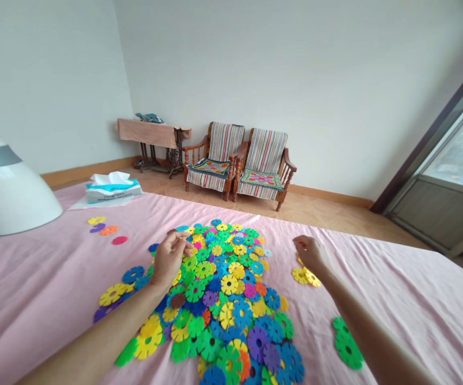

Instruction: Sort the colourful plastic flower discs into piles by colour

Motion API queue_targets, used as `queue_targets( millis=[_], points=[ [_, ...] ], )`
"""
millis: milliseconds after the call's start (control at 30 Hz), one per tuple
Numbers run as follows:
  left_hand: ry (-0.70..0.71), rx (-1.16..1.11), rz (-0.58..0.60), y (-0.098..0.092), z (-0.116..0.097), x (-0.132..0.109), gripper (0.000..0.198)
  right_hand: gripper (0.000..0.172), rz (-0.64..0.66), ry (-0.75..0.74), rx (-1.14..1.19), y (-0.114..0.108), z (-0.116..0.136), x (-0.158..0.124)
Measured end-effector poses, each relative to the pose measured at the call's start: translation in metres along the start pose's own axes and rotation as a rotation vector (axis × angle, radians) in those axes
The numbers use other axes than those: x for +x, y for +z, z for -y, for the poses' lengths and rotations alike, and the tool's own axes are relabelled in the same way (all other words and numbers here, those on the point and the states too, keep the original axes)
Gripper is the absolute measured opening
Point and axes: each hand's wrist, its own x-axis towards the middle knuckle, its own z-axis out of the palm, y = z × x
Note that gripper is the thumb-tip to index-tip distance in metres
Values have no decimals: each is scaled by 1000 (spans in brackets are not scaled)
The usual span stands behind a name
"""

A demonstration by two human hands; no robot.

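A big heap of flower-shaped plastic discs (229, 284), in green, blue, yellow, purple, orange and pink, spreads over a pink cloth (379, 278). Over the heap's upper left edge is my left hand (169, 256), fingers curled in toward the thumb; whatever they might hold is hidden. To the right of the heap, my right hand (309, 252) has its fingers bunched together, and I cannot make out anything in them. Just below it lie several yellow discs (306, 276) in a small group. A few green discs (347, 343) lie beside my right forearm.
On the left stand a white rounded appliance (18, 187) and a tissue box (113, 192). Several loose discs (108, 230) lie in front of the box. Beyond the cloth are two wooden armchairs (261, 184), a covered sewing table (146, 132) and a door (448, 198).
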Motion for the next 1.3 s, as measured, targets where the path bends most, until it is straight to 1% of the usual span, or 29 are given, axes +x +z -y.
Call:
queue_targets(
  millis=[133, 200, 267, 367, 433, 500, 700, 833, 967, 1067, 1167, 1233, 1300],
  points=[
    [-5, 0, 5, 0, -1, 0, 28, 24, 162, -203, 91, 21, 58, -11],
    [-4, 2, 8, 1, 0, 0, 27, 23, 196, -259, 97, 29, 84, -17],
    [0, 4, 9, 0, 0, 0, 26, 24, 213, -286, 79, 33, 104, -22],
    [8, 5, 11, 0, 1, 0, 25, 30, 242, -305, 24, 35, 125, -26],
    [10, 4, 13, 0, 2, 0, 25, 34, 260, -319, -18, 34, 133, -28],
    [10, 3, 13, -1, 2, 0, 25, 34, 268, -332, -64, 32, 140, -30],
    [-3, 0, 7, 0, -2, -1, 27, 26, 275, -410, -191, 23, 150, -39],
    [-6, -1, 1, 0, -3, -1, 27, 28, 272, -469, -251, 22, 150, -45],
    [-2, -3, 1, 0, -2, -1, 28, 23, 264, -496, -281, 20, 148, -49],
    [0, -3, 3, 0, 1, 0, 29, 22, 228, -462, -291, 19, 145, -51],
    [4, 0, 8, 0, 2, 1, 27, 23, 178, -395, -294, 19, 136, -51],
    [7, 1, 10, 0, 2, 1, 26, 25, 141, -329, -303, 17, 125, -48],
    [11, 1, 11, 0, 2, 1, 26, 26, 95, -227, -280, 13, 109, -44]
  ],
)
